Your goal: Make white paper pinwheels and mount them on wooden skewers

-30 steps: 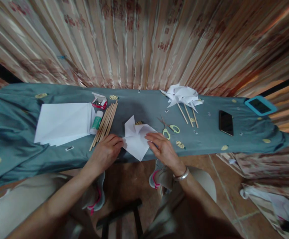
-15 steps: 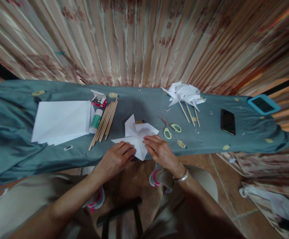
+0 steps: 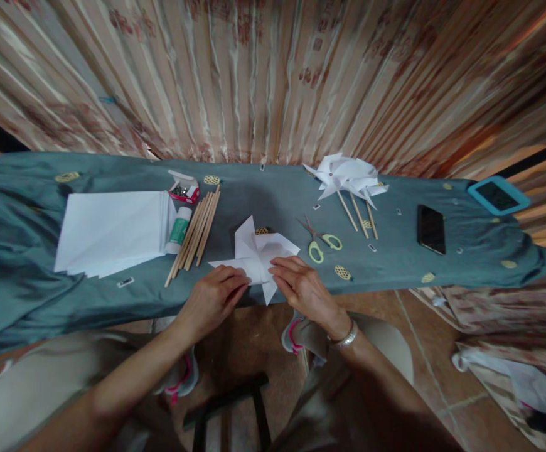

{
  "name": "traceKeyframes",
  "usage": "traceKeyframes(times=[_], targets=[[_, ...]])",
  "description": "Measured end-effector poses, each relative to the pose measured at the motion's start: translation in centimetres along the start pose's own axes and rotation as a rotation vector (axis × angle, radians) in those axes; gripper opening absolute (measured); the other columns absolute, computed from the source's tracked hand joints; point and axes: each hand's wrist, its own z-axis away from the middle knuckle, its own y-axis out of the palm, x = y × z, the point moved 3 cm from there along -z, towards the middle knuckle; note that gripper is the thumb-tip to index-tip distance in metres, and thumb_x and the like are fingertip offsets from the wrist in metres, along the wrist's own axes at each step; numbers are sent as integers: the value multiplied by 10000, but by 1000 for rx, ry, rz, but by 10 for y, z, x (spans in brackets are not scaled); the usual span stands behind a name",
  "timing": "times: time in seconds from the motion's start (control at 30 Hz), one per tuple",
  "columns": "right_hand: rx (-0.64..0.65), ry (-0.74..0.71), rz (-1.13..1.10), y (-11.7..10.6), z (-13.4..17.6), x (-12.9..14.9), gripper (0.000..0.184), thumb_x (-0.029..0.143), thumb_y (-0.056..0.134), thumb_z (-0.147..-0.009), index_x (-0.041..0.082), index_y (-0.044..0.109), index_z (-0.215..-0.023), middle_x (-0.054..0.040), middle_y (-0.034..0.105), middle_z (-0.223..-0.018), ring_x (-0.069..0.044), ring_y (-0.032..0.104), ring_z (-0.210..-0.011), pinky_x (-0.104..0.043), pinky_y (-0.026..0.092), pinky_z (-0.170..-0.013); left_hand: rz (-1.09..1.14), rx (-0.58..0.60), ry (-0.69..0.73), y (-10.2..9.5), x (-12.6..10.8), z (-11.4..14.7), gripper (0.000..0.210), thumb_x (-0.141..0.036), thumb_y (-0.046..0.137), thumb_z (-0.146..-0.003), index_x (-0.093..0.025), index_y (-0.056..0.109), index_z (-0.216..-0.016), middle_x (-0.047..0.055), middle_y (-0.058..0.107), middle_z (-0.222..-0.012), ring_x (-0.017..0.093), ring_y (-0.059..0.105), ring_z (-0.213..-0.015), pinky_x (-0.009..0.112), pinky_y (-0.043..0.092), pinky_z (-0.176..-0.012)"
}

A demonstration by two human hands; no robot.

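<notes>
A folded white paper pinwheel (image 3: 256, 254) lies at the front edge of the cloth-covered table, its blades pointing several ways. My left hand (image 3: 216, 292) pinches its lower left part between thumb and fingers. On its right side, my right hand (image 3: 304, 285) has its fingers pressed together on the paper near the centre; whether the thumb is under the paper is hidden. Scissors (image 3: 319, 240) with pale green handles lie partly open to the right of the pinwheel. To its left rest several wooden sticks (image 3: 195, 229).
A stack of white paper (image 3: 113, 229), a glue stick (image 3: 179, 230) and a red-and-white box of small metal pieces (image 3: 183, 188) are on the left. Finished pinwheels on sticks (image 3: 348, 177), a black phone (image 3: 431, 230) and a blue-framed device (image 3: 499, 196) lie rightward. A curtain (image 3: 254, 81) hangs behind.
My left hand has shifted slightly left and down and its fingers have drawn into a pinch on the paper. My right hand has stayed nearly still. The view has shifted slightly.
</notes>
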Motion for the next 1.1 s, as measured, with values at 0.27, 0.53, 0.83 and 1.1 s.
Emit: traceKeyframes(times=[0.27,0.53,0.83,1.1], targets=[[-45,23,-110,0,-1,6,261,192,455,-938,197,655,-1106,-80,691,-1087,-214,608,-1053,-413,498,-943,-5,60,-163,2,8,-13,221,-223,447,-929,-160,658,-915,61,664,-897,159,656,-768,270,522,-711],[-42,82,-270,5,-4,11,263,182,490,-927,214,637,-1143,-57,706,-1066,-189,631,-1003,-366,495,-916,-53,165,-235,0,11,-22,187,-211,484,-906,-155,663,-900,59,664,-883,158,659,-696,258,485,-629],[-67,132,-299,12,-10,9,246,186,516,-912,225,663,-1105,-59,706,-1038,-192,631,-990,-361,510,-896,-8,151,-234,-2,12,-22,178,-228,482,-907,-173,651,-902,44,654,-871,147,653,-716,253,493,-652],[-42,153,-328,15,-13,11,228,160,525,-901,219,676,-1062,-51,712,-1006,-195,631,-961,-351,502,-872,208,102,-326,-1,13,-10,240,-273,524,-892,-188,554,-1115,12,711,-833,154,681,-720,260,526,-669]])
